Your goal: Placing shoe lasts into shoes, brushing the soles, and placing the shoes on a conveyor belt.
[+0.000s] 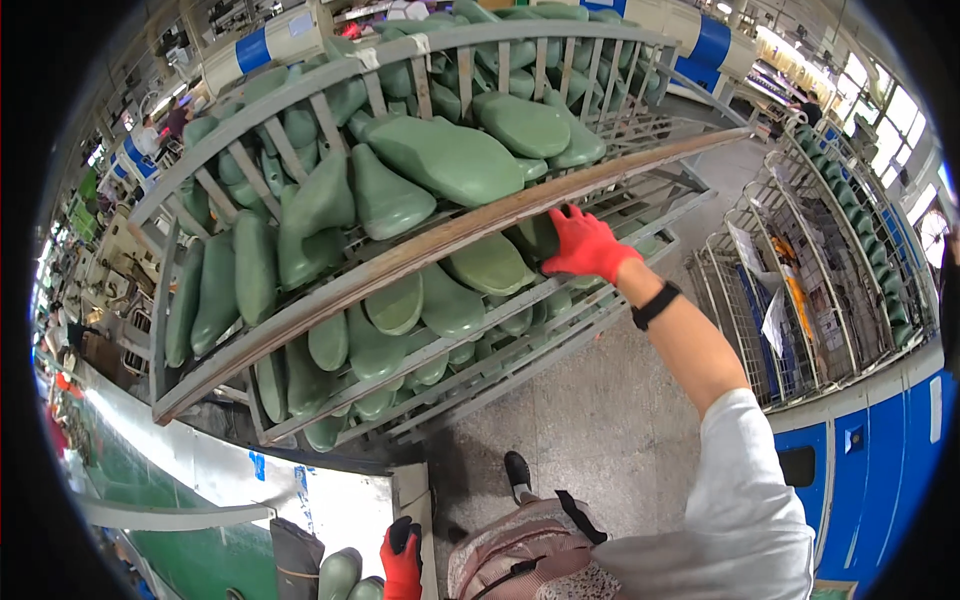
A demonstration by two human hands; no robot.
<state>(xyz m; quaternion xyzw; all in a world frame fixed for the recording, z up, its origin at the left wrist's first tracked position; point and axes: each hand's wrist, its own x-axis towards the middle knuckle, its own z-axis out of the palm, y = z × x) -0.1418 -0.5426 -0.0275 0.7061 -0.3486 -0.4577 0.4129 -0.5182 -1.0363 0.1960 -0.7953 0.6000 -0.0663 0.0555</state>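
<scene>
My right hand (588, 247), in a red glove with black fingertips, reaches to the metal rack (660, 40). Thumb and fingers close around the end of a green shoe last (536, 236) on the shelf below the wooden-edged board (430, 258). The last's far part is hidden in shadow under the board. Low in the picture, my left hand (402, 562), gloved alike, hovers beside the bench edge with its fingers apart and nothing visible between them. Near it lie green lasts (340, 574) and a dark grey folded piece (297, 562).
Many more green lasts (440, 160) fill the rack's tiers. At right stand wire racks (800, 270) with hanging sheets and a blue cabinet (870, 480). A green-topped bench with a white edge (340, 500) is at lower left. Machines and people are farther off.
</scene>
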